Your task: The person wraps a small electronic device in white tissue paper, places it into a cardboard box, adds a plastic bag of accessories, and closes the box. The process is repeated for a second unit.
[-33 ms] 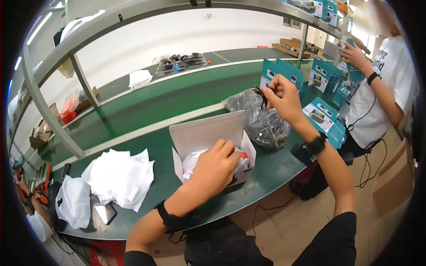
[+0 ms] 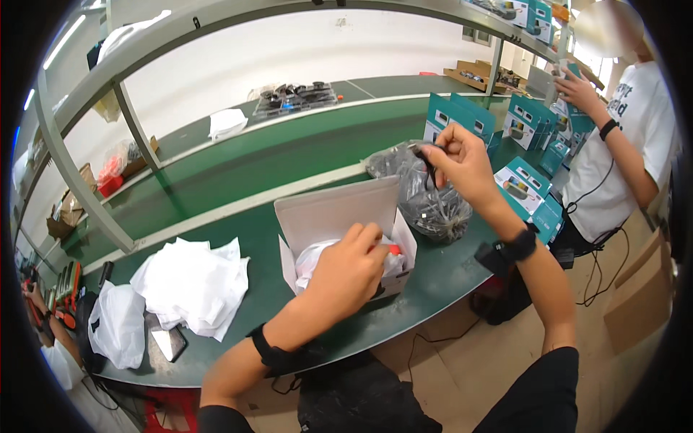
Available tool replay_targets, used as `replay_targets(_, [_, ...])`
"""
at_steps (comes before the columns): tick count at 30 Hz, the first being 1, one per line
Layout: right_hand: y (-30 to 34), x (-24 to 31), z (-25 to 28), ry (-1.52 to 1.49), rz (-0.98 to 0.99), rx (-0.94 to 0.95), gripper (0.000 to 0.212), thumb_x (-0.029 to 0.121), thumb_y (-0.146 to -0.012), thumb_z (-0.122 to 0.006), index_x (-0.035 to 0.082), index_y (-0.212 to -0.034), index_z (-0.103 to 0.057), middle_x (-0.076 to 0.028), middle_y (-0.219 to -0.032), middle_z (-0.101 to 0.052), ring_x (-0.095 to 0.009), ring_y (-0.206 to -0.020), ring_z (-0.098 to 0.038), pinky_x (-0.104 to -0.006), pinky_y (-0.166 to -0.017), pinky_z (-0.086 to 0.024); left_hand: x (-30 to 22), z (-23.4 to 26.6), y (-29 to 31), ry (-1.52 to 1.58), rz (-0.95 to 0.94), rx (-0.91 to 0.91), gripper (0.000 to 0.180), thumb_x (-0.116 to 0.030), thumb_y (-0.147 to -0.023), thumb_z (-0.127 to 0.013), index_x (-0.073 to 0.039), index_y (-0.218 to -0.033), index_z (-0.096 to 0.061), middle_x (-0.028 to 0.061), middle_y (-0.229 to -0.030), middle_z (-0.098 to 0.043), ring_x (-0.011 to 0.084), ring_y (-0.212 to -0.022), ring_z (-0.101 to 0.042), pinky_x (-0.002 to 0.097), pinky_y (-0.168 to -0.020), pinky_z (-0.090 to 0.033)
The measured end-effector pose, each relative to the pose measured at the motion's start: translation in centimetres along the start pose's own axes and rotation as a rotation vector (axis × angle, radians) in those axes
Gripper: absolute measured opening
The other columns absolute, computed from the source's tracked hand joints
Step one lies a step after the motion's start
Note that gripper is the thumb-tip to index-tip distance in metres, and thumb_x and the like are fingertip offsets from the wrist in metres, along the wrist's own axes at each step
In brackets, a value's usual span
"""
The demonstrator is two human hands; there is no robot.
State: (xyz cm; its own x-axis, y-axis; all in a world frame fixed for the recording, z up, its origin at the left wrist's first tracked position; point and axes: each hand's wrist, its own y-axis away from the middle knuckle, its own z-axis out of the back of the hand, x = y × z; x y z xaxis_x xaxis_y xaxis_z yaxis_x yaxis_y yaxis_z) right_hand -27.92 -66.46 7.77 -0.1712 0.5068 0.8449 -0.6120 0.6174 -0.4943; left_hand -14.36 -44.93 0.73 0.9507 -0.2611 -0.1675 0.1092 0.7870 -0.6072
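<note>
A white cardboard box (image 2: 338, 206) stands with its lid up on the green table. Inside lies something in thin white wrapping (image 2: 310, 260), with a small red part (image 2: 394, 250) beside it. My left hand (image 2: 345, 268) reaches over the front of the box, fingers curled down into it; whatever they grip is hidden. Above a clear plastic bag of dark cables (image 2: 439, 211), my right hand (image 2: 465, 162) pinches a short black cable (image 2: 432, 175), whose end hangs toward the bag.
White sheets (image 2: 191, 285) are piled to the left, near a white plastic bag (image 2: 119, 325) and a phone-like slab (image 2: 172, 345). Teal printed boxes (image 2: 520, 187) stand at the right, where a co-worker (image 2: 613, 144) handles one. A metal shelf frame (image 2: 137, 123) rises at the back left.
The black cable in my right hand has tilted slightly, and its hanging end has shifted. My left hand stays at the box.
</note>
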Motion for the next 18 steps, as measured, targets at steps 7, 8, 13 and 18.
replay_targets(7, [4.7, 4.3, -5.4, 0.218, -0.056, 0.336, 0.011, 0.000, -0.082, -0.064, 0.001, -0.090, -0.057, -0.004, -0.066, -0.057, -0.011, -0.048, -0.058, -0.0243, -0.044, -0.044, -0.3, 1.8, 0.7, 0.033, 0.065, 0.074, 0.021, -0.008, -0.080, -0.068, -0.002, -0.099, -0.070, 0.0081, -0.102, -0.065, 0.0278, -0.096, -0.061, 0.0401, -0.073, -0.055])
replay_targets(8, [4.8, 3.1, -5.9, 0.519, 0.281, 0.279, 0.015, 0.003, -0.073, -0.067, -0.002, -0.083, -0.057, -0.014, -0.067, -0.062, -0.029, -0.058, -0.066, -0.0398, -0.055, -0.052, -0.5, 1.9, 0.8, 0.027, 0.059, 0.085, 0.021, -0.008, -0.080, -0.067, -0.001, -0.100, -0.070, 0.0090, -0.102, -0.065, 0.0284, -0.097, -0.061, 0.0400, -0.073, -0.055])
replay_targets(13, [7.3, 2.1, -7.5, 1.066, 0.472, 0.300, 0.019, 0.008, -0.072, -0.068, 0.002, -0.088, -0.059, -0.014, -0.088, -0.062, -0.035, -0.084, -0.062, -0.0449, -0.065, -0.050, -0.8, 2.3, 0.8, 0.037, 0.059, 0.124, 0.024, -0.007, -0.082, -0.066, 0.001, -0.104, -0.069, 0.0121, -0.102, -0.064, 0.0303, -0.098, -0.061, 0.0402, -0.078, -0.054])
replay_targets(18, [8.0, 4.3, -6.6, 1.028, 0.659, 0.344, 0.022, 0.008, -0.071, -0.067, 0.000, -0.091, -0.065, -0.013, -0.092, -0.062, -0.031, -0.102, -0.058, -0.0461, -0.098, -0.044, -0.3, 2.2, 1.3, 0.049, 0.035, 0.112, 0.025, -0.006, -0.082, -0.065, 0.003, -0.105, -0.067, 0.0127, -0.101, -0.063, 0.0311, -0.097, -0.061, 0.0402, -0.080, -0.053])
